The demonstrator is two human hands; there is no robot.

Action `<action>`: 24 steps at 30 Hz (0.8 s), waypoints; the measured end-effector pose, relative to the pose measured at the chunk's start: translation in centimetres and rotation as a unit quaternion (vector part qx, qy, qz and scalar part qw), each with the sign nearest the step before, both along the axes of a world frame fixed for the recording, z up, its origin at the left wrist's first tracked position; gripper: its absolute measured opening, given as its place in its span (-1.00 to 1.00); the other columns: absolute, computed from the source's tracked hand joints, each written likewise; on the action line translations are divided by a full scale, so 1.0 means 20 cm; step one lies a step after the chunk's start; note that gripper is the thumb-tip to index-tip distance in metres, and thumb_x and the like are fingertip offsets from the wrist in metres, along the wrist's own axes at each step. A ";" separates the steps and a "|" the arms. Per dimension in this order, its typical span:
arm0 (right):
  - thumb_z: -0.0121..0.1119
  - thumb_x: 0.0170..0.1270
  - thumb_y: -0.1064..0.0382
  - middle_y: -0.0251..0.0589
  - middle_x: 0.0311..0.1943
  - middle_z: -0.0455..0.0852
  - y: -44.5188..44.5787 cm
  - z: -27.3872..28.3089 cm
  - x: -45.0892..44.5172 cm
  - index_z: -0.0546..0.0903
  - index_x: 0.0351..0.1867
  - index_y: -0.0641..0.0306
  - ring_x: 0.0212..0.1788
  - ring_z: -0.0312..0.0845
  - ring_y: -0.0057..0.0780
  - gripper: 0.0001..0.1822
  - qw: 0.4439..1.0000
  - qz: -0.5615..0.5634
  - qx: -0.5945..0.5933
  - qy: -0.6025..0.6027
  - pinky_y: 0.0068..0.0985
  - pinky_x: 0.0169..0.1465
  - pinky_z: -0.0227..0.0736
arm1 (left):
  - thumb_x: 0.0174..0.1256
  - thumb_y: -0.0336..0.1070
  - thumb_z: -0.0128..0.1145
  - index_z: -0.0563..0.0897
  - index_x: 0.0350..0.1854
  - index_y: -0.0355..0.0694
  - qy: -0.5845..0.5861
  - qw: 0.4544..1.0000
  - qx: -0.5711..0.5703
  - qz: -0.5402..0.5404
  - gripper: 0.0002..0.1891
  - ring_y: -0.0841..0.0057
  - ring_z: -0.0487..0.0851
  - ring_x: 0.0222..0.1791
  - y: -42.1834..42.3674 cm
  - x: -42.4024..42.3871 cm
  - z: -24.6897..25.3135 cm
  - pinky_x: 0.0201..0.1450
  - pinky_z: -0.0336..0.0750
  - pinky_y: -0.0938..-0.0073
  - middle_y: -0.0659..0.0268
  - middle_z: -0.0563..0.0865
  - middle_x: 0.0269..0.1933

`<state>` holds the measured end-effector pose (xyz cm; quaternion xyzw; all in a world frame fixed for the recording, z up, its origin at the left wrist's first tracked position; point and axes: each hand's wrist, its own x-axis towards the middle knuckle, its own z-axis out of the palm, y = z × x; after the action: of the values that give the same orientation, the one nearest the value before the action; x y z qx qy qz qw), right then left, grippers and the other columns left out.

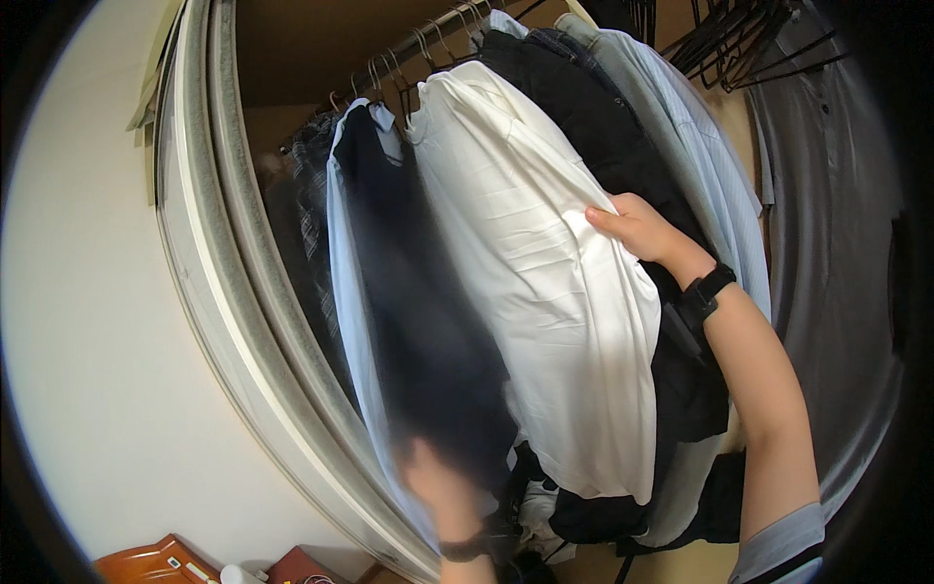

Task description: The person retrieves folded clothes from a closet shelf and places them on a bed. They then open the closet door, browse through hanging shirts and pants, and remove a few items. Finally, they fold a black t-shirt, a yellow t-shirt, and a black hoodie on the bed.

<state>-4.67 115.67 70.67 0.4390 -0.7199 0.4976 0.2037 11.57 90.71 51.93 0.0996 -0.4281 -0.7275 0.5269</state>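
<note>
A white shirt (pixel 525 277) hangs among the clothes in front of me. My right hand (pixel 642 226) grips its right edge, thumb on the front and fingers hidden behind the cloth. A dark navy garment (pixel 423 306) hangs just left of the white shirt, partly blurred. Low against its lower left part is my left hand (pixel 438 474), smeared by motion; its fingers are too blurred to tell whether they hold the cloth. A light blue shirt (pixel 350 277) shows along the navy garment's left side.
Wire hangers (pixel 398 73) hook over a metal rail (pixel 430 33). Black (pixel 576 109) and pale striped (pixel 700 139) garments hang to the right, near bare black hangers (pixel 722 51) and a grey garment (pixel 824 255). Sliding door edges (pixel 241 219) flank the left. Clothes (pixel 540 511) lie below.
</note>
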 end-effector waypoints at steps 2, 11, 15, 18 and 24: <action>0.00 0.25 0.02 -0.24 -0.36 0.62 -0.01 0.01 0.02 0.55 -0.22 0.50 -0.30 0.47 -0.60 -0.55 1.000 0.011 0.006 0.000 -0.59 -0.16 0.37 | 0.25 -0.22 0.02 0.24 0.22 -0.23 0.045 0.997 -0.062 -0.001 -0.49 0.27 0.33 0.11 -0.09 -0.06 -0.15 0.16 0.26 0.34 0.09 0.26 0.23; 0.01 0.27 -0.02 -0.28 -0.31 0.61 -0.01 0.01 0.03 0.55 -0.17 0.49 -0.26 0.45 -0.63 -0.51 0.999 0.025 0.015 -0.018 -0.60 -0.13 0.37 | 0.25 -0.26 0.04 0.32 0.15 -0.21 0.002 0.991 -0.117 0.071 -0.57 0.35 0.38 0.03 -0.09 -0.05 -0.23 0.13 0.28 0.38 0.16 0.35 0.14; 0.01 0.27 -0.02 -0.29 -0.29 0.61 0.00 0.02 0.00 0.53 -0.14 0.49 -0.24 0.45 -0.63 -0.52 0.999 0.017 0.031 -0.030 -0.60 -0.11 0.36 | 0.22 -0.28 0.06 0.36 0.00 -0.26 0.045 0.995 -0.077 0.041 -0.66 0.44 0.42 -0.14 -0.02 0.03 -0.17 -0.05 0.34 0.47 0.22 0.43 -0.05; 0.00 0.28 0.01 -0.30 -0.27 0.61 -0.01 0.01 -0.01 0.53 -0.12 0.47 -0.22 0.44 -0.64 -0.54 0.999 0.012 0.033 -0.021 -0.60 -0.10 0.36 | 0.18 -0.30 0.09 0.41 -0.24 -0.32 0.120 0.990 -0.065 0.021 -0.78 0.59 0.46 -0.40 0.07 0.11 -0.07 -0.37 0.40 0.60 0.31 0.50 -0.33; -0.02 0.30 0.04 -0.32 -0.26 0.61 -0.01 0.01 0.02 0.53 -0.10 0.44 -0.21 0.44 -0.65 -0.57 0.999 0.008 0.030 0.010 -0.60 -0.10 0.36 | 0.22 -0.30 0.07 0.39 -0.15 -0.26 0.110 0.983 -0.138 0.046 -0.77 0.61 0.44 -0.34 0.08 0.13 -0.11 -0.29 0.37 0.62 0.34 0.48 -0.27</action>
<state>-4.30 115.43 70.92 0.4558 -0.7289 0.4729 0.1931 14.14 92.28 49.70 -0.0353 -0.4589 -0.6427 0.6125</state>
